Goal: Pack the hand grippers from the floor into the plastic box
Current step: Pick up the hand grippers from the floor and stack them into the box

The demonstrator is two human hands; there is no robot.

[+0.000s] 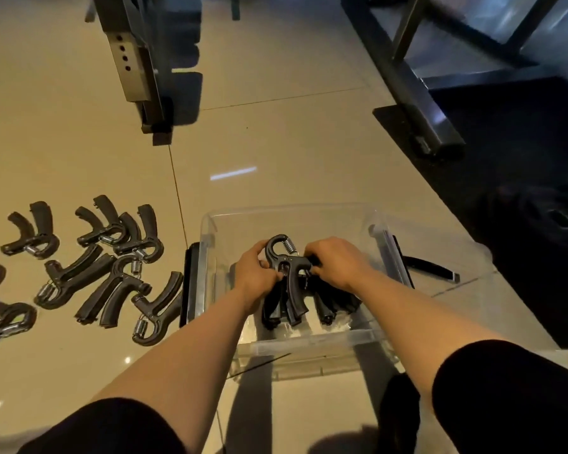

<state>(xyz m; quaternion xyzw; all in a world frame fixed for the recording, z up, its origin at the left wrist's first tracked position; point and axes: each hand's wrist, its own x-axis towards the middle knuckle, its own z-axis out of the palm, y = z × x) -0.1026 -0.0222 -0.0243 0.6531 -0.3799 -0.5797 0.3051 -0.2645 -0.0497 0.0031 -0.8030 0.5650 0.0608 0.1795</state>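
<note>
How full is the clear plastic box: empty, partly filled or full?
Partly filled. A few hand grippers lie at the near end of the plastic box; its far half shows bare bottom, and many grippers remain on the floor.

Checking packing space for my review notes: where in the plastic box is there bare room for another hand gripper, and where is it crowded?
The far half of the plastic box, between its far wall and the held hand gripper, shows bare floor. The near middle is crowded: packed grippers lie under the left hand and right hand. Left of the box, loose grippers crowd the tiles.
</note>
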